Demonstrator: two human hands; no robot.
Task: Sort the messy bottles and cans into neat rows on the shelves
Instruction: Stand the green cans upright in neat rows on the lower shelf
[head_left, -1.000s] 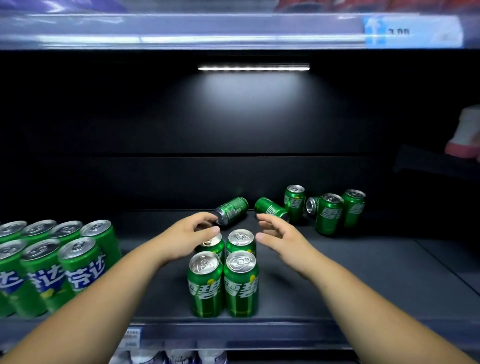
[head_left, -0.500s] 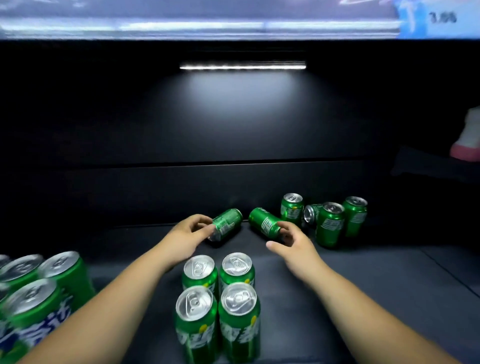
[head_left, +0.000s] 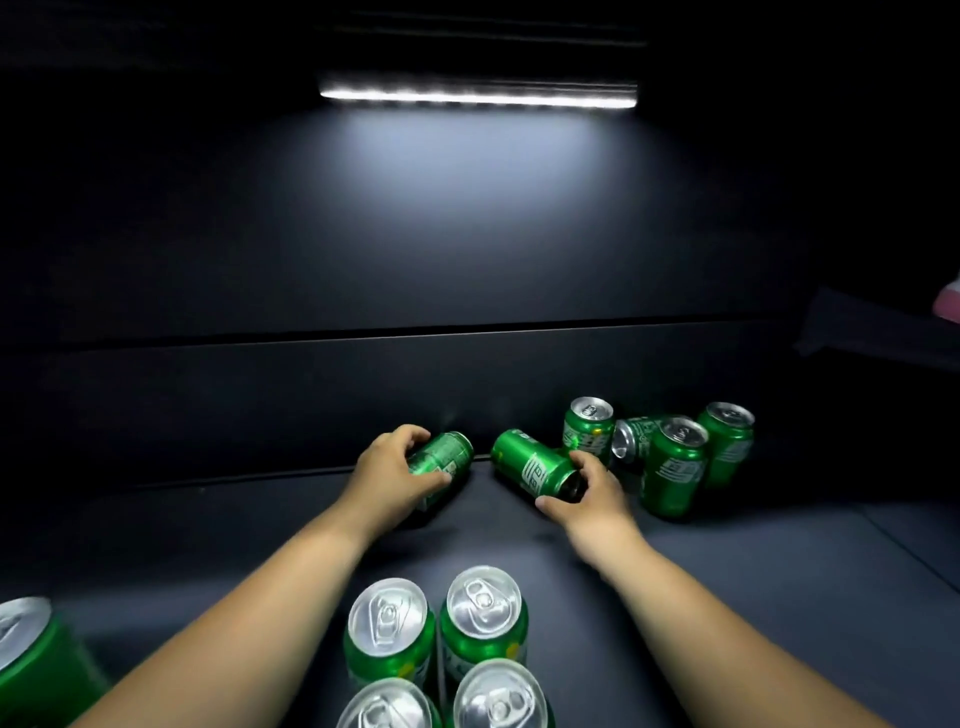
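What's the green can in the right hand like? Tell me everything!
The lying can is shiny green metal with a white printed patch on its side. It lies tipped over, far back on the dark shelf, with one end pointing back-left. The right hand grips its nearer end. A gap separates it from the other lying can.

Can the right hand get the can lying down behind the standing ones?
Probably not yet. The right hand grips another tipped can, and an upright can partly blocks the lying can.
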